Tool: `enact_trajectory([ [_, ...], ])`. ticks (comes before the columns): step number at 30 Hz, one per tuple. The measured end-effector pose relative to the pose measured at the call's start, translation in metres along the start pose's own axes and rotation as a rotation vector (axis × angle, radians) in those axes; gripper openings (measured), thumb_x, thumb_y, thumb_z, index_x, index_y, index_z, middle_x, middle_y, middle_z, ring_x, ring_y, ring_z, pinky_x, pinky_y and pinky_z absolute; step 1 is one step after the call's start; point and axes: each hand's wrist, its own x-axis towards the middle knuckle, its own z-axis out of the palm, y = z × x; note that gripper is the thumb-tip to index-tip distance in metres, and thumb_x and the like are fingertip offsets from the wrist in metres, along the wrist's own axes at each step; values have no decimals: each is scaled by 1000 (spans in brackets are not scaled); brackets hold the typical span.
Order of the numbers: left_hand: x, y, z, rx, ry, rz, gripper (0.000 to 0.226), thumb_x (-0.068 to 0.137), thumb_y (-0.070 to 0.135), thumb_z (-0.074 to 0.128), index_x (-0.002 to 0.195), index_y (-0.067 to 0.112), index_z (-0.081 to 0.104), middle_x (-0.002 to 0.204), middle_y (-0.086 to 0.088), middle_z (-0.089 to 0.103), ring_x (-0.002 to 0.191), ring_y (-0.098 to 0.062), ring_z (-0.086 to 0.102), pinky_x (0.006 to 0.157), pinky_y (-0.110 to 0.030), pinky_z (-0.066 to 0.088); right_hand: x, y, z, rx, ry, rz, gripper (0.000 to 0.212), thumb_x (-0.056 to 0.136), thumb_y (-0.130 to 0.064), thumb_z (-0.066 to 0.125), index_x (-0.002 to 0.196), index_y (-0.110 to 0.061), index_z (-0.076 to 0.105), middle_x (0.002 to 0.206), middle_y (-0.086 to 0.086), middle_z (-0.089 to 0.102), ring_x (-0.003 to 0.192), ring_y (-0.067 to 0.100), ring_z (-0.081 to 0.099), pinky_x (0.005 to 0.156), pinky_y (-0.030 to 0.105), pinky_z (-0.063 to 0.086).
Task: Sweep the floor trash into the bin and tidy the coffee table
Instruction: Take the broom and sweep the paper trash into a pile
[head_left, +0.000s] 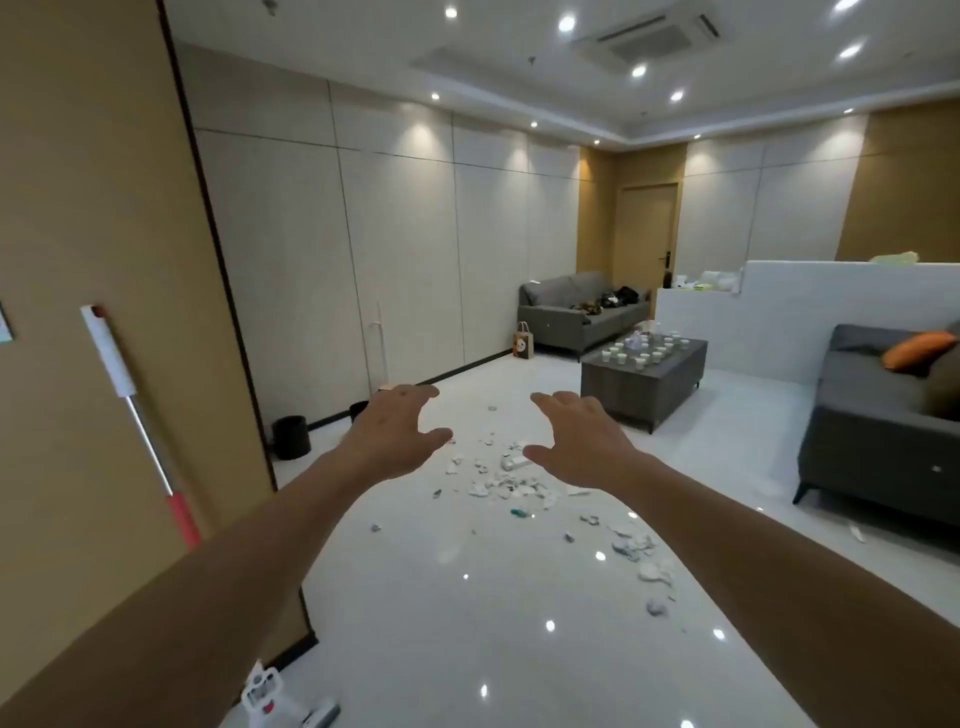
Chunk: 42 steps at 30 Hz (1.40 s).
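Observation:
Both my arms stretch forward over a glossy white floor. My left hand and my right hand hang in the air with fingers spread and hold nothing. Beyond and below them, white scraps of trash lie scattered on the floor, with another patch of trash to the right. A black bin stands by the left wall. A broom handle, white with a red grip, leans on the brown wall at left. Farther back, the grey coffee table carries several small white cups.
A grey sofa with an orange cushion stands at right, another grey sofa at the back. A paper bag sits beside the back sofa. A white dustpan-like tool lies at the bottom left. A white partition rises behind the table.

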Motion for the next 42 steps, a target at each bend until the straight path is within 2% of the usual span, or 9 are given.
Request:
enact_trajectory([
  [6,119,-42,40,-14,-42,-122,64,85,53,60,142,31,41,148,1,42,135,-22,36,108,-41,35,142,41,20,71,-22,21,76,92,-47,63,155,-23,29,153,6,42,138,33,36,109,45,36],
  [12,234,-111,96,-6,-64,-144,65,84,54,61,141,31,42,147,3,43,133,-21,38,105,-39,36,277,54,87,76,-74,1,76,92,-47,63,155,-24,28,152,7,43,138,32,36,108,44,37],
  [17,345,-198,140,-34,-10,-130,66,81,58,59,140,32,43,142,4,45,126,-18,42,98,-33,36,420,50,142,56,-57,-23,75,92,-48,62,154,-24,29,150,7,44,137,33,37,107,44,37],
  [23,497,-300,162,-46,-59,-183,62,81,53,63,137,32,46,134,1,50,120,-21,45,93,-33,41,598,36,189,107,-100,29,75,92,-48,62,155,-22,30,150,9,45,137,34,38,107,43,37],
  [26,567,-340,170,-81,-14,-187,60,81,52,64,134,30,48,132,2,52,117,-21,47,85,-29,35,676,40,208,95,-101,42,75,91,-49,62,154,-23,30,149,8,47,136,34,40,107,43,38],
  [34,734,-451,254,-106,-88,-206,61,81,55,64,136,34,45,134,4,48,119,-19,45,87,-29,34,890,60,293,138,-96,46,75,90,-50,64,153,-22,33,148,9,49,136,32,42,105,41,39],
  [38,843,-512,302,-86,-110,-193,64,80,55,64,137,34,44,138,4,46,123,-19,43,88,-28,32,1019,76,348,195,-67,27,75,89,-50,65,153,-22,34,147,8,50,134,30,44,102,39,40],
  [42,956,-575,333,-55,-142,-239,61,83,51,64,138,33,44,142,2,45,127,-20,42,89,-28,32,1152,87,388,220,-130,33,75,90,-47,65,153,-20,35,146,9,51,134,30,45,103,38,41],
])
